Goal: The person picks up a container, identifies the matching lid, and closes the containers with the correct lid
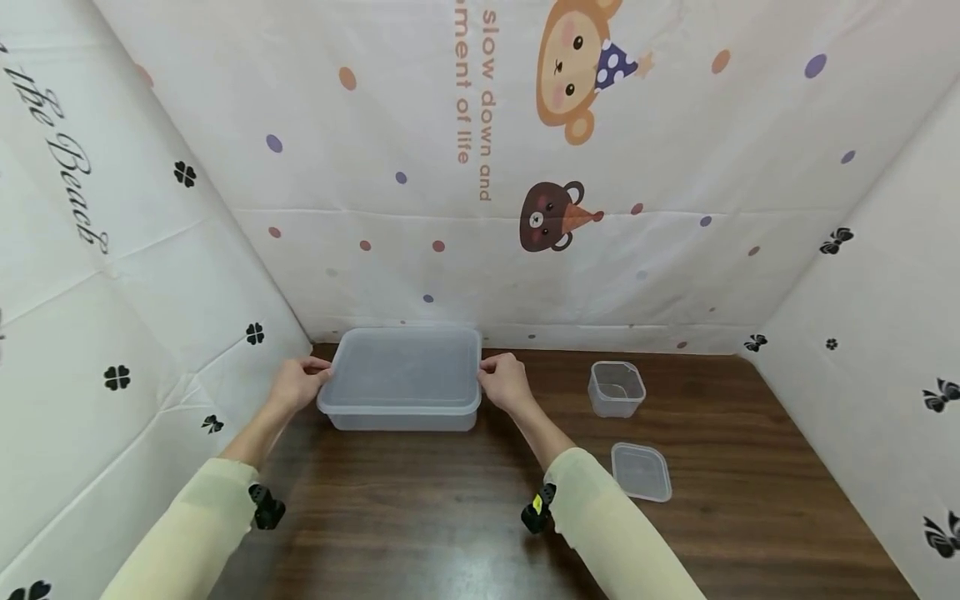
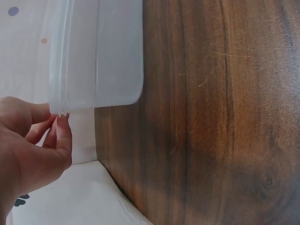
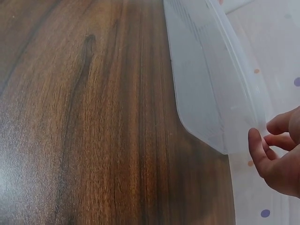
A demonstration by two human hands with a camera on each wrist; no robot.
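Note:
A large translucent plastic box [image 1: 405, 422] stands at the back left of the wooden table, its flat lid [image 1: 408, 367] on top. My left hand [image 1: 297, 385] pinches the rim at the box's left end between thumb and fingers; the left wrist view shows that hand [image 2: 40, 140] right at the rim's edge. At the opposite end, my right hand [image 1: 506, 383] has thumb and bent fingers at the rim. In the right wrist view this hand [image 3: 281, 152] grips the corner of the rim, with the box's side wall [image 3: 201, 70] beside it.
To the right stands a small clear square container [image 1: 617, 392] without its lid. Nearer the front lies a small square lid [image 1: 641, 472] flat on the table [image 1: 420, 517]. Printed white cloth [image 1: 420, 275] rises close behind the large box and along both sides.

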